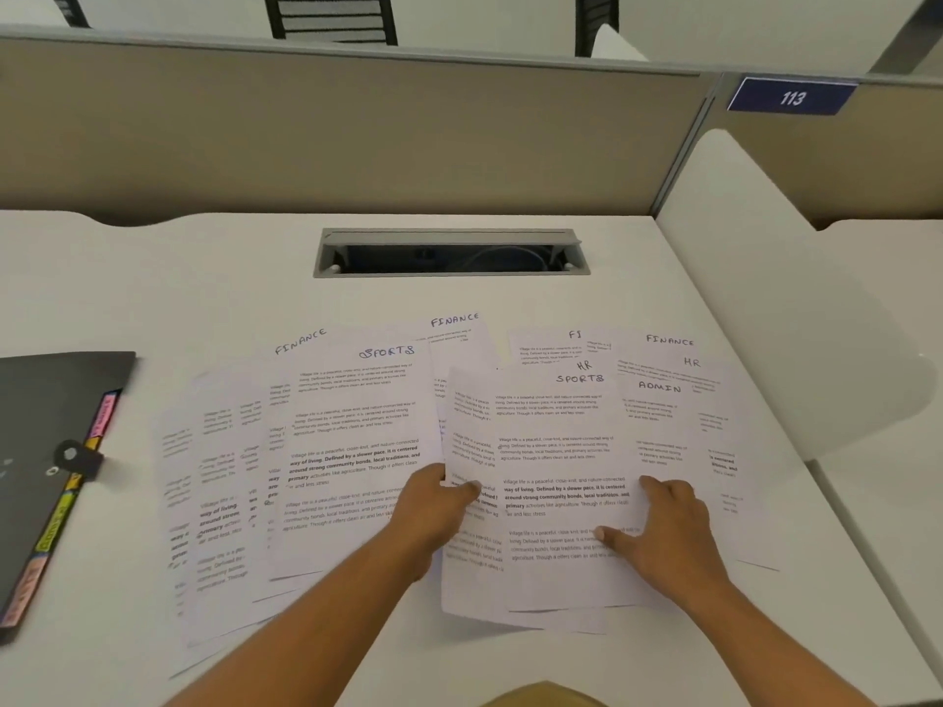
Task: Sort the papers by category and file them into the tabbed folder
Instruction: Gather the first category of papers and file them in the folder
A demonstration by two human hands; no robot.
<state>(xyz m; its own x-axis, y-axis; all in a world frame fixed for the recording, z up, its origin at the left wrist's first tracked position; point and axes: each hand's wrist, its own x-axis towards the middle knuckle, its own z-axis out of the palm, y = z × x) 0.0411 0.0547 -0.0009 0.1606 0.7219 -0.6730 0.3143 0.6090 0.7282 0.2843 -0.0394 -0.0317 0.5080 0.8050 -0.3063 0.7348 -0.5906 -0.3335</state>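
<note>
Left hand (439,502) pinches the left edge of the stacked sheets in the lower centre of the frame, its thumb lying on top of the paper. Right hand (668,528) rests open on the same stack, fingers spread flat and thumb pointing left across the top sheet (556,451), headed SPORTS. More papers (352,441), headed FINANCE, HR, ADMIN and SPORTS, lie fanned and overlapping across the middle of the white desk (153,278). At the left edge the dark tabbed folder (46,415) lies flat, coloured tabs (56,523) along its right side, just beside the leftmost sheets.
</note>
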